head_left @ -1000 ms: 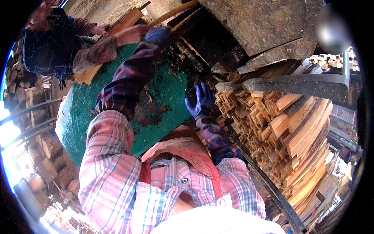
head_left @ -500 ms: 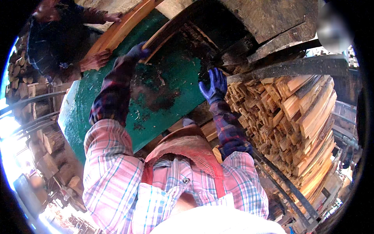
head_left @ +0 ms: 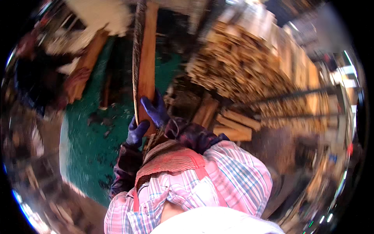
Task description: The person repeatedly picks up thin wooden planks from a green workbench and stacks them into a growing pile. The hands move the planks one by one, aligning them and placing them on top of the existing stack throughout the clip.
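Note:
A long reddish-brown wooden board (head_left: pixel 148 54) points away from me, with a dark bark-covered strip (head_left: pixel 137 58) along its left side. Whether strip and board are one piece I cannot tell. My left hand (head_left: pixel 137 132), in a purple-blue glove, is closed at the near end, by the strip's pale tip. Slightly farther away, my gloved right hand (head_left: pixel 156 110) grips the board's right side, its thumb over the top face. The board extends over a green work surface (head_left: pixel 87 144) strewn with dark debris.
At the left, a co-worker's hand (head_left: pixel 78 77) rests on another plank (head_left: pixel 89 58). A large stack of cut boards (head_left: pixel 237 58) stands at the right behind a dark rail (head_left: pixel 296 94). Loose wood pieces (head_left: pixel 233 132) lie right of my right arm.
My view has swung to the right. My hands, apart before with the right spread open, are now close together on the board's near end. The board now points straight away from me.

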Available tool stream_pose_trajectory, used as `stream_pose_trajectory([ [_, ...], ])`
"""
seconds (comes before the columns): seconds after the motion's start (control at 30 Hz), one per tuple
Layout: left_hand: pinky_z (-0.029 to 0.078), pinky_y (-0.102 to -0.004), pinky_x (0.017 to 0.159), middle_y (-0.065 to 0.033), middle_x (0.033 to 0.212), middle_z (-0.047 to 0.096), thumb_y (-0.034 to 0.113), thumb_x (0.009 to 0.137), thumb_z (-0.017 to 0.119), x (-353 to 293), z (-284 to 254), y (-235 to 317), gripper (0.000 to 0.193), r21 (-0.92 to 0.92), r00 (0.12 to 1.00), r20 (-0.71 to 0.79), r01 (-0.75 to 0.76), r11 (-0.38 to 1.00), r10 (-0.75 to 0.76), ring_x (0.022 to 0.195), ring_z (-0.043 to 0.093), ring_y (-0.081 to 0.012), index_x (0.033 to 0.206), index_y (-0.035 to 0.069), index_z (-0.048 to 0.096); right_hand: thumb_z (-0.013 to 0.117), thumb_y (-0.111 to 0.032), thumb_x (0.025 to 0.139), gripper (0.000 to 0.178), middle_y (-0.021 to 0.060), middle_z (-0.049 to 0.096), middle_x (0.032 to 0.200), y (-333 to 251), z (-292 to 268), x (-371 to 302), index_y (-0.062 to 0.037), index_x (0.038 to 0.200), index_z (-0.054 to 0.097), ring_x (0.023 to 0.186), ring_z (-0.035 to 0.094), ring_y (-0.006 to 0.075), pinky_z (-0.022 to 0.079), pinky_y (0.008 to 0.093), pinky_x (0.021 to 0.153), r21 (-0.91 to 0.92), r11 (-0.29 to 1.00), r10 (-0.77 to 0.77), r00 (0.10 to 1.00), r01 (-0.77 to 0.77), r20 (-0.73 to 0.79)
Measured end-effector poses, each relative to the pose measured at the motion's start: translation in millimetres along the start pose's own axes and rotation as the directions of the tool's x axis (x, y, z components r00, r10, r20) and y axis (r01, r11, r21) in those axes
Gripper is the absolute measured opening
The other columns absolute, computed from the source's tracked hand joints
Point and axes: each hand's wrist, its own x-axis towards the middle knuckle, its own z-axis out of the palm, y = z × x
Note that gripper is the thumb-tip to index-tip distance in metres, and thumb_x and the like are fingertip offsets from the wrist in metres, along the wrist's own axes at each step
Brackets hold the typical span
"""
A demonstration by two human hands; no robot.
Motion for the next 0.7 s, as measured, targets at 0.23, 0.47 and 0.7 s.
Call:
stream_pose_trajectory([
  [0.23, 0.043, -0.0294, 0.089, -0.0070, 0.116, 0.056, 0.010, 0.089, 0.057, 44.4, 131.1, 12.2, 0.045, 0.262, 0.818, 0.525, -0.420, 0.869, 0.237, 0.103, 0.054, -0.0145, 0.130, 0.001, 0.042, 0.051, -0.016, 0.093, 0.028, 0.0016, 0.056, 0.092, -155.2, -155.0, 61.3, -0.0024, 0.117, 0.050, 0.082, 0.054, 0.0103, 0.049, 0.0248, 0.073, -0.191, 0.909, -0.412, 0.864, 0.370, -0.288],
  [0.47, 0.045, -0.0273, 0.085, -0.0051, 0.105, 0.058, 0.014, 0.086, 0.061, 96.0, 169.6, -20.1, 0.050, 0.309, 0.840, 0.541, -0.244, 0.919, 0.041, 0.096, 0.055, -0.0120, 0.130, 0.001, 0.040, 0.060, -0.023, 0.088, 0.027, 0.0021, 0.059, 0.095, -386.8, -386.1, 165.1, -0.0030, 0.106, 0.057, 0.082, 0.055, 0.0131, 0.047, 0.0269, 0.073, -0.569, 0.766, -0.418, 0.904, 0.299, -0.087],
  [0.7, 0.045, -0.0304, 0.089, -0.0070, 0.114, 0.057, 0.018, 0.085, 0.065, 147.7, 181.9, -53.5, 0.055, 0.622, 0.726, 0.649, -0.333, 0.709, -0.228, 0.102, 0.054, -0.0145, 0.131, 0.002, 0.040, 0.055, -0.029, 0.083, 0.029, 0.0095, 0.060, 0.110, -313.7, -524.5, 171.0, -0.0156, 0.107, 0.063, 0.101, 0.055, 0.0289, 0.042, 0.0417, 0.087, -0.789, -0.525, -0.545, 0.838, -0.319, 0.023],
])
